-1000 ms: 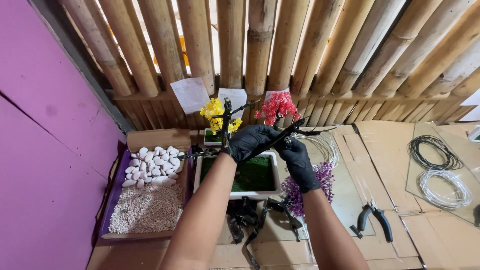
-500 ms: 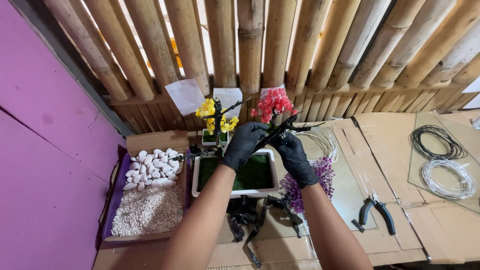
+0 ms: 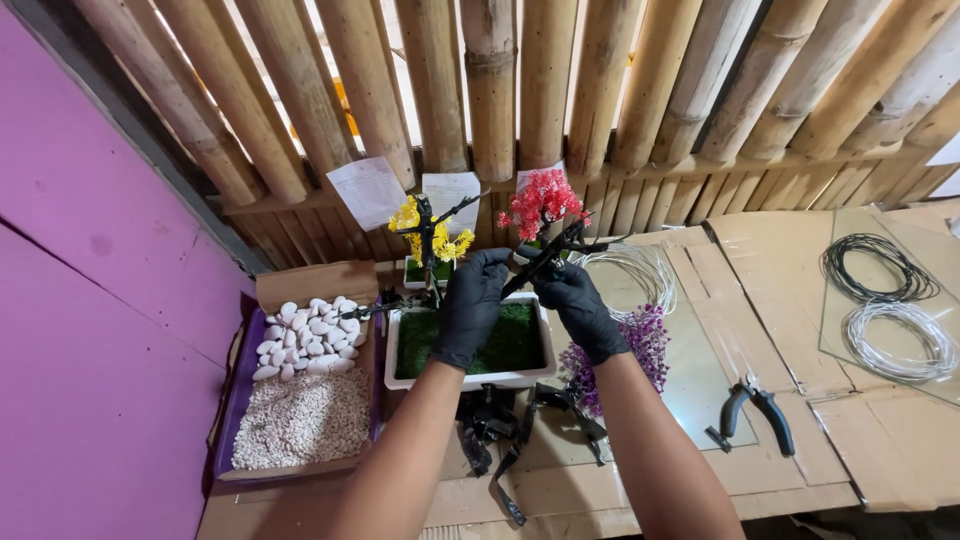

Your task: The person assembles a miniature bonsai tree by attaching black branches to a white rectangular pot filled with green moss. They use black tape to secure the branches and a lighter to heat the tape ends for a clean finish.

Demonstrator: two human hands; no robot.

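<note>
Above the white rectangular planter (image 3: 470,378) of green moss, both black-gloved hands meet on a dark wire branch (image 3: 545,262). That branch runs on a slant, low at the left and rising to the right toward the red-blossomed miniature tree (image 3: 541,203). The left hand (image 3: 470,305) has its fingers (image 3: 492,268) clenched round the lower end; the right hand (image 3: 577,305) pinches it just beside, slightly higher along the stem. Neither hand is nearer: both touch it. The yellow-blossomed tree (image 3: 430,230) stands just left of the grip, and pliers (image 3: 752,412) lie well apart on the desk (image 3: 830,430).
</note>
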